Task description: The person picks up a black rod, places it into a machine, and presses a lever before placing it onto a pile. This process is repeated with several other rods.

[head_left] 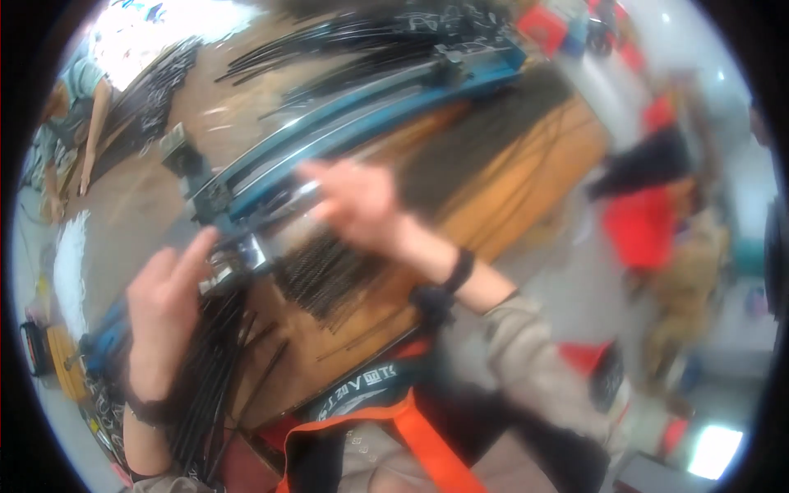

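My left hand (167,300) is beside a shiny metal fitting (251,253) at the near end of a long blue rail fixture (349,131). Its index finger stretches toward the fitting, and the thumb side is blurred, so whether it touches cannot be told. My right hand (362,201) is over the near side of the rail. Motion smears its fingers, which point left toward a bright, thin metal piece (306,191); whether they grip it is unclear. A grey metal block (212,201) stands on the rail's left end.
Dark thin rods (316,279) lie on the brown table (526,193), and more black rods (205,394) lie below my left hand. A bundle of black rods (370,41) is at the far side. Another person (78,123) is at the far left. Red items (639,226) are on the right.
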`<state>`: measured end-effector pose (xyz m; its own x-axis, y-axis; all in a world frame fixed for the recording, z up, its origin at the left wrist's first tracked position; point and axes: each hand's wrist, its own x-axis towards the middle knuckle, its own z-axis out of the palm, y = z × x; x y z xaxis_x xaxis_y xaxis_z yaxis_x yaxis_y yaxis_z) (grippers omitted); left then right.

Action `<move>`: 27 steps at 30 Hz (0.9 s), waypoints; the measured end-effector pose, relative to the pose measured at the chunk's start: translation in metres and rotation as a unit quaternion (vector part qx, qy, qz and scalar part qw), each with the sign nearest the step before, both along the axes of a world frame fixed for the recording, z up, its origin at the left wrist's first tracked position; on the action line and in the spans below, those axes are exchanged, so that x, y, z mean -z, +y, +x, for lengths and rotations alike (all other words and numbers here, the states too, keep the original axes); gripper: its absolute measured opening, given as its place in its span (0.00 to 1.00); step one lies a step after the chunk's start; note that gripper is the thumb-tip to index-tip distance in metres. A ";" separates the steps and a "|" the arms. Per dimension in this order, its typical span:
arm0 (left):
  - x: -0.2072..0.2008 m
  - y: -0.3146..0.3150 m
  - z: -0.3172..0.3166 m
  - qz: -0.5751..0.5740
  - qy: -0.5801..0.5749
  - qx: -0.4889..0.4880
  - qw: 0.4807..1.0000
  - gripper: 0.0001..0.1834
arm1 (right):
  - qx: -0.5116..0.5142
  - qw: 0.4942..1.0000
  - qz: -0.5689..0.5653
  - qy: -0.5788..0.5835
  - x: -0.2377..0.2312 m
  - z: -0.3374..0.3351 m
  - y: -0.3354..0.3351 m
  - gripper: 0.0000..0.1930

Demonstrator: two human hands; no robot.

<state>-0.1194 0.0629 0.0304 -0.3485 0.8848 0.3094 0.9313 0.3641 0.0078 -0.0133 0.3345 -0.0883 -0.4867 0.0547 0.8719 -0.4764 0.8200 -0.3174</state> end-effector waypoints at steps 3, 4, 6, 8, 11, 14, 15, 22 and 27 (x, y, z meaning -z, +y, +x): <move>-0.008 -0.057 -0.031 0.057 0.057 -0.077 0.994 0.17 | 0.114 0.990 0.063 -0.057 0.026 -0.001 0.039 0.15; -0.012 -0.074 -0.046 0.116 0.120 -0.118 0.979 0.15 | 0.117 0.989 0.056 -0.076 0.038 0.000 0.051 0.13; -0.025 -0.103 -0.056 0.110 0.096 -0.201 0.969 0.14 | 0.091 0.991 0.042 -0.092 0.046 -0.014 0.048 0.11; -0.036 -0.120 -0.058 0.109 0.074 -0.289 0.948 0.14 | 0.038 0.989 -0.019 -0.142 0.037 -0.036 0.032 0.08; -0.041 -0.109 -0.046 0.147 0.078 -0.201 0.965 0.14 | -0.076 0.974 -0.084 -0.198 -0.003 -0.086 -0.016 0.07; -0.042 -0.116 -0.037 0.180 -0.005 -0.194 0.964 0.13 | -0.206 0.930 -0.153 -0.263 -0.039 -0.124 -0.059 0.07; -0.041 -0.124 -0.035 0.182 -0.001 -0.203 0.962 0.13 | -0.217 0.932 -0.135 -0.257 -0.039 -0.137 -0.067 0.07; -0.006 -0.190 -0.034 0.164 -0.020 -0.260 0.951 0.14 | -0.288 0.921 -0.176 -0.193 -0.025 -0.173 -0.089 0.06; 0.003 -0.185 -0.037 0.169 -0.044 -0.270 0.947 0.14 | -0.225 0.933 -0.012 -0.281 -0.042 -0.179 -0.102 0.07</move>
